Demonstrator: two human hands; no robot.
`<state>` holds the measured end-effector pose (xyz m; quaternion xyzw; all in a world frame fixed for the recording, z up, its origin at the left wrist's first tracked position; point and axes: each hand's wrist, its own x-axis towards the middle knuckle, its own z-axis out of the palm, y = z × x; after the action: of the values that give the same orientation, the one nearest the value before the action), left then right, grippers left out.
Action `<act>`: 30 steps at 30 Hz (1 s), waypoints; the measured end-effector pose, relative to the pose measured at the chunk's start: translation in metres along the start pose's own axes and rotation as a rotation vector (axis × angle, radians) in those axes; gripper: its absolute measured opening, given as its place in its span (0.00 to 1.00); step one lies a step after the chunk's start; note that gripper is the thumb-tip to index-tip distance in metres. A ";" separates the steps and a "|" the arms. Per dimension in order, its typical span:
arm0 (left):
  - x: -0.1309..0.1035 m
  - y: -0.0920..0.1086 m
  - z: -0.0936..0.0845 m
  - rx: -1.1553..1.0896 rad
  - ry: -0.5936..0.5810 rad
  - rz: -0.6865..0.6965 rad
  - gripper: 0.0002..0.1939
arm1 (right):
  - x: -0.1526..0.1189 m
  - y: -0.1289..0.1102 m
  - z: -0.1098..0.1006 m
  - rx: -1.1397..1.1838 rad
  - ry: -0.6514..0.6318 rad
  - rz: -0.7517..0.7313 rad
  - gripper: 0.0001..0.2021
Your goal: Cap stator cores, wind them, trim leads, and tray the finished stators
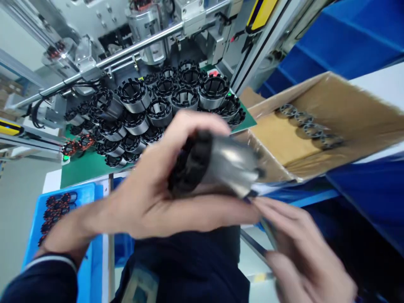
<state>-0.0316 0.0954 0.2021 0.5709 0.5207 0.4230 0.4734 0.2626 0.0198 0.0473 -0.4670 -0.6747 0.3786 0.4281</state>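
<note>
My left hand [151, 189] is wrapped around a stator core [233, 162], a silvery metal cylinder with a black toothed plastic ring at its left end. The stator is tilted on its side and smeared by motion. At its right end, the fingertips of my right hand [303, 248] are pinched beside a small dark piece too blurred to name. Behind my left hand, several similar stators [186, 99] stand upright in rows on a green mat [78, 170].
A machine with a metal rail [142, 42] stands behind the rows. At right is an open cardboard box [334, 92] with several black rings [311, 126] inside. A blue bin [85, 195] at lower left holds several parts with orange wire [57, 210].
</note>
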 end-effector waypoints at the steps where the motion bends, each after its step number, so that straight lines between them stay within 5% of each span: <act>1: 0.021 0.020 -0.009 0.176 -0.006 0.098 0.32 | 0.000 -0.005 0.003 -0.025 -0.087 -0.032 0.22; 4: 0.088 0.056 -0.031 1.001 -0.250 0.397 0.58 | -0.006 -0.012 0.009 -0.027 -0.241 -0.123 0.18; 6: 0.128 0.060 -0.040 1.374 -0.386 0.448 0.60 | -0.012 -0.010 0.008 0.002 -0.315 -0.160 0.15; 8: 0.158 0.051 -0.046 1.522 -0.369 0.363 0.59 | -0.017 -0.005 0.006 0.015 -0.359 -0.179 0.13; 14: 0.189 0.011 -0.051 1.492 -0.281 0.141 0.50 | -0.029 0.011 -0.001 0.015 -0.394 -0.164 0.15; 22: 0.193 0.001 -0.060 1.487 -0.328 0.100 0.49 | -0.031 0.020 0.003 -0.044 -0.502 -0.183 0.17; 30: 0.195 -0.017 -0.067 1.184 -0.175 -0.021 0.26 | -0.022 0.025 0.005 -0.081 -0.588 -0.203 0.20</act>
<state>-0.0812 0.2960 0.1967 0.7652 0.6325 0.0080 0.1200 0.2701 0.0050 0.0177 -0.2844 -0.8274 0.4255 0.2311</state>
